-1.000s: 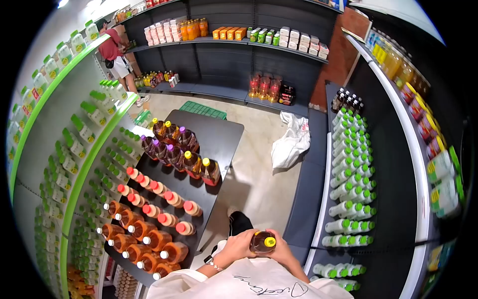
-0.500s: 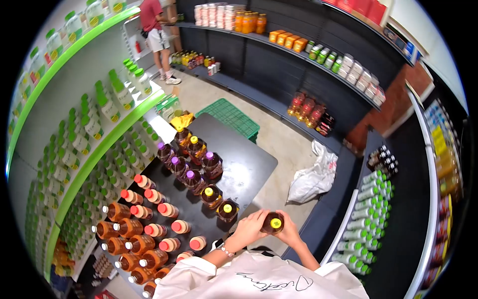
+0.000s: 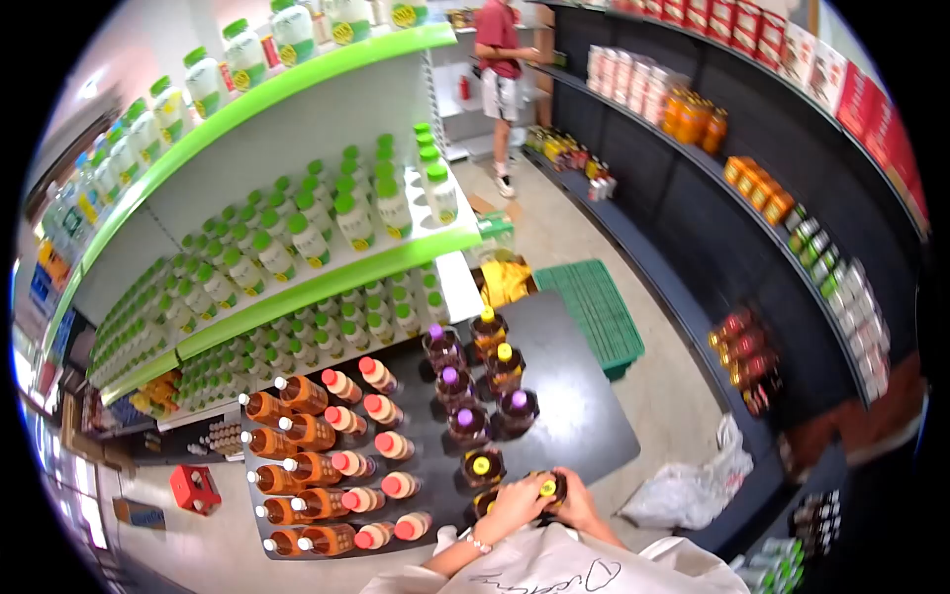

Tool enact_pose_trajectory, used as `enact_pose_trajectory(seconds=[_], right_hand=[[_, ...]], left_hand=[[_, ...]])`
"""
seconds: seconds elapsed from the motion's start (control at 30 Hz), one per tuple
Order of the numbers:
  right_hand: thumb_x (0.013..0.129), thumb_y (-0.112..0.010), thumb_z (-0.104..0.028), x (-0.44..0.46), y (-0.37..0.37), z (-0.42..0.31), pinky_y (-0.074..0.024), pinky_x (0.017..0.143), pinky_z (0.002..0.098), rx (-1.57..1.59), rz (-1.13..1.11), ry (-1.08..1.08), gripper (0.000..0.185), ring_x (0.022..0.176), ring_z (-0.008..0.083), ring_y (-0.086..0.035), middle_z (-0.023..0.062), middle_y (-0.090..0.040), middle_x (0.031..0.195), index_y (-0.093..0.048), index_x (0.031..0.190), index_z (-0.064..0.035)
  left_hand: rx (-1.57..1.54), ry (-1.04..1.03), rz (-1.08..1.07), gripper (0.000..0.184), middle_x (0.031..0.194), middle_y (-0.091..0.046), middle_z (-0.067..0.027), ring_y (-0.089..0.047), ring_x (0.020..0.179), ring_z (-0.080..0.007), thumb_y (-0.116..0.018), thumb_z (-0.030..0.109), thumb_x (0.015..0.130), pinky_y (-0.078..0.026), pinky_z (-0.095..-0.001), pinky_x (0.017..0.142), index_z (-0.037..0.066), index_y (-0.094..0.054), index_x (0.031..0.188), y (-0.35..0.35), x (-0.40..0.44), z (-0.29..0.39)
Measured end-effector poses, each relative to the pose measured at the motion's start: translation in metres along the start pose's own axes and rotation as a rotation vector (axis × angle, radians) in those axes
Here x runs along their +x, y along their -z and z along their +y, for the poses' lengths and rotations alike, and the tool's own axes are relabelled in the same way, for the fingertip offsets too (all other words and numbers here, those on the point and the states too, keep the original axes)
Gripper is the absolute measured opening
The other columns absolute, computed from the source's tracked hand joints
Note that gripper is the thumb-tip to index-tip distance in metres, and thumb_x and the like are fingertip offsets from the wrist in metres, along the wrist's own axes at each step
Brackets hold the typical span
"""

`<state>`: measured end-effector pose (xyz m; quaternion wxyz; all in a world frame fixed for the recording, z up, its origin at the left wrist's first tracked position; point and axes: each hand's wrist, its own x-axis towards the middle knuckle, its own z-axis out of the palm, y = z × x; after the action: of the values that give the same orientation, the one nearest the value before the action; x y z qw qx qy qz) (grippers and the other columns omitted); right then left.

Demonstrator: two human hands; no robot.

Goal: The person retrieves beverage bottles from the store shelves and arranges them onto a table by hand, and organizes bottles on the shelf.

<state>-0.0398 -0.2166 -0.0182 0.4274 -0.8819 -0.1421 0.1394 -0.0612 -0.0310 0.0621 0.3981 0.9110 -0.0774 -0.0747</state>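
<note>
Near the front edge of the black table [image 3: 594, 426] I hold a dark bottle with a yellow cap [image 3: 560, 489] upright between both hands. My left hand [image 3: 521, 503] wraps its left side, fingers reaching close to the cap. My right hand [image 3: 581, 507] grips the right side. Another yellow-capped bottle [image 3: 485, 503] stands partly hidden behind my left hand, and one more yellow-capped bottle [image 3: 483, 466] is just beyond it. Farther back are several purple-capped bottles [image 3: 468, 424] and two yellow-capped bottles [image 3: 505, 366].
Rows of red-capped bottles [image 3: 394, 445] and white-capped orange-brown bottles [image 3: 309, 466] fill the table's left side. A green crate [image 3: 592, 307] lies beyond the table, a white plastic bag [image 3: 693, 485] on the floor at right. Shelves stand around; a person [image 3: 498, 79] stands at the back.
My view has swung left, showing more of the green-edged shelf. The bottle in my hands is now closer to the row of yellow-capped bottles on the table.
</note>
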Motion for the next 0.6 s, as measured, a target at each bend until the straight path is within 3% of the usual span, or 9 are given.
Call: enact_pose_trajectory(seconds=[0.1,0.23,0.3,0.6], right_hand=[[0.065,-0.088,-0.023,0.042,0.023,0.002,-0.0486,0.098,0.0445,0.021,-0.16,-0.012,0.082,0.119,0.0357,-0.057,0.0147,-0.057,0.128,-0.045,0.135,-0.012],[0.064,-0.088,-0.021,0.103,0.025,0.02,-0.0482,0.099,0.0425,0.018,-0.335,0.129,0.084,0.121,0.0336,-0.055,0.0126,-0.055,0.13,-0.044,0.135,-0.0125],[0.064,-0.089,-0.021,0.127,0.02,0.026,-0.0499,0.097,0.0415,-0.009,-0.359,0.233,0.085,0.117,0.0331,-0.058,0.0145,-0.057,0.126,-0.043,0.134,-0.0103],[0.063,-0.089,-0.025,0.175,0.016,0.033,-0.0459,0.101,0.0432,-0.034,-0.493,0.28,0.087,0.12,0.0343,-0.054,0.0127,-0.055,0.126,-0.041,0.135,-0.0126]], left_hand=[[0.05,0.124,0.071,0.037,0.108,-0.068,-0.0148,-0.067,0.086,-0.0392,-0.067,0.024,0.086,-0.055,-0.0474,0.071,0.011,-0.06,0.12,-0.009,0.028,0.003],[0.096,0.234,0.193,0.039,0.104,-0.07,-0.0155,-0.069,0.081,-0.0367,-0.067,0.026,0.086,-0.056,-0.0474,0.067,0.01,-0.058,0.121,-0.008,0.056,-0.001],[0.089,0.268,0.241,0.039,0.106,-0.07,-0.0147,-0.069,0.082,-0.0354,-0.066,0.024,0.086,-0.056,-0.0466,0.067,0.01,-0.058,0.121,-0.007,0.067,-0.008],[0.108,0.419,0.311,0.038,0.109,-0.069,-0.012,-0.069,0.084,-0.0345,-0.067,0.024,0.086,-0.056,-0.0449,0.068,0.012,-0.058,0.121,-0.015,0.089,-0.02]])
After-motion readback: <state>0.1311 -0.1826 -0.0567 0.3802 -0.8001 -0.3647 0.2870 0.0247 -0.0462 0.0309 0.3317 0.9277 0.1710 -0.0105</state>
